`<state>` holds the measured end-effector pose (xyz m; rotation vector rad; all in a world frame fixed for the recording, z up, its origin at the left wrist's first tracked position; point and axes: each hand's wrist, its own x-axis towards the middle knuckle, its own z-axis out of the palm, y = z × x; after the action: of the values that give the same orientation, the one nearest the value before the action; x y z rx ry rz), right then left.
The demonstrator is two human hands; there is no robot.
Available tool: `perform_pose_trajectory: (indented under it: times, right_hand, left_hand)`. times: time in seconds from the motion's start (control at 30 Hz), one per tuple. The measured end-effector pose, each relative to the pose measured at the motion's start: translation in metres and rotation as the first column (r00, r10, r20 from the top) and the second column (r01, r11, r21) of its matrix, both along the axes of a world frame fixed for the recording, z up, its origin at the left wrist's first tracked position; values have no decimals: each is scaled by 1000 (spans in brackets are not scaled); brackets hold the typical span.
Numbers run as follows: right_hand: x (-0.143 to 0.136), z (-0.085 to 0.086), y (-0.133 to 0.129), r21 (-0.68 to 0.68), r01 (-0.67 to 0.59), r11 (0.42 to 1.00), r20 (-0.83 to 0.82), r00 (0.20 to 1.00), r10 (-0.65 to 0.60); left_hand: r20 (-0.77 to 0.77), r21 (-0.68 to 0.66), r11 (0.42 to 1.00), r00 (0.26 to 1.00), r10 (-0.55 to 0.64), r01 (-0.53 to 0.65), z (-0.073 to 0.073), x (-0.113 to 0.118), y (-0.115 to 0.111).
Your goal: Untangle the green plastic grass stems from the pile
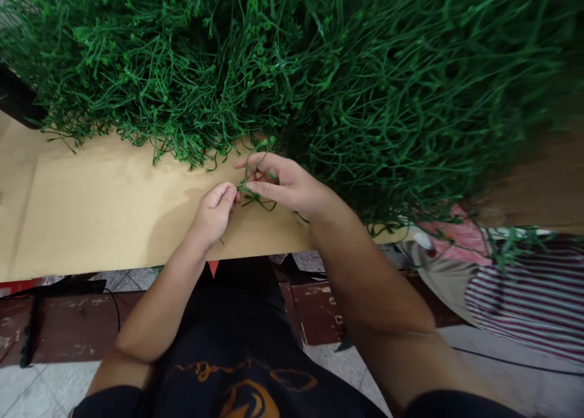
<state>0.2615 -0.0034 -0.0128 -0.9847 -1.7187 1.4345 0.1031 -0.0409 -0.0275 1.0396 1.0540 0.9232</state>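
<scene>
A thin green plastic stem (245, 185) with small branching tips stretches between my two hands, above the tan cardboard surface. My left hand (218, 210) is closed, its thumb and forefinger pinching one end of the stem. Close beside it, my right hand (285, 184) has its fingers loosely spread and curved around the branching part, thumb toward the left hand. Whether its fingertips grip a strand is hard to make out. Right behind both hands rises a large heap of similar green artificial stems (191, 83).
Cardboard (91, 205) covers the tabletop, its front edge close to my body. A dark object (18, 95) stands at the far left. On the right sits another person in a striped garment (529, 296), with pink cloth (458, 238) nearby. A dark red bench (77, 327) is below.
</scene>
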Motion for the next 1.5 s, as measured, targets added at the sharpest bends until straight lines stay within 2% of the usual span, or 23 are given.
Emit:
perform_pose_trajectory:
  times: [0.2, 0.37, 0.57, 0.7, 0.77, 0.9, 1.0, 1.07, 1.1, 1.13, 1.17, 1.2, 1.23, 1.27, 1.3, 1.37, 1.43, 1.5]
  right_hand:
    - [-19, 10, 10, 149, 53, 987, 23, 998, -57]
    - [-23, 1, 16, 327, 101, 940, 274, 941, -197]
    - [-17, -2, 13, 340, 101, 935, 252, 948, -194]
    - [-16, -4, 14, 334, 21, 942, 330, 934, -138]
    - [-17, -6, 16, 394, -39, 918, 447, 881, -155]
    - [-27, -8, 19, 536, -195, 821, 688, 665, -291]
    - [-33, -9, 27, 590, -271, 761, 738, 564, -371]
    - [-30, -11, 37, 622, -218, 752, 717, 543, -436]
    - [-27, -12, 43, 640, -146, 754, 690, 541, -481]
    - [-22, -12, 48, 660, -49, 750, 648, 543, -534]
    - [-18, -11, 52, 676, 54, 735, 593, 553, -585]
    - [-15, -8, 54, 684, 140, 716, 534, 573, -622]
    - [-13, -5, 54, 688, 194, 700, 476, 606, -637]
    - [-13, 0, 52, 686, 214, 696, 430, 653, -624]
    - [-15, 6, 48, 681, 200, 704, 399, 705, -586]
    - [-23, 20, 37, 665, 116, 738, 385, 793, -472]
    - [-29, 34, 28, 667, 46, 744, 383, 835, -394]
    - [-28, 50, 23, 696, 47, 716, 357, 843, -402]
  left_hand:
    - [-132, 83, 996, 991, 0, 11, -4, 1, 0]
    - [-166, 141, 989, 986, -15, 39, -7, 1, -2]
    - [-157, 127, 989, 986, -59, 79, -4, -1, -4]
    - [-150, 122, 989, 987, -60, 79, -2, 1, -6]
    - [-172, 131, 988, 983, -57, 81, -2, 1, -7]
    - [-269, 210, 974, 963, -29, 88, -6, -1, -5]
    - [-334, 283, 956, 942, 28, 72, -3, -4, -8]
    - [-344, 341, 928, 939, -22, 147, 5, -4, -19]
    - [-344, 376, 889, 930, -129, 262, 11, -3, -27]
    - [-369, 417, 812, 893, -259, 408, 16, -2, -35]
    - [-420, 462, 703, 831, -364, 541, 22, -1, -44]
    - [-467, 486, 612, 777, -422, 624, 26, -1, -51]
    - [-491, 492, 571, 751, -442, 657, 30, -3, -57]
    - [-510, 487, 569, 745, -431, 663, 33, -6, -61]
    - [-524, 473, 590, 747, -408, 654, 35, -12, -62]
    - [-548, 429, 669, 764, -341, 606, 39, -30, -62]
    - [-587, 419, 673, 748, -311, 609, 43, -55, -64]
    - [-654, 374, 661, 691, -308, 650, 49, -84, -72]
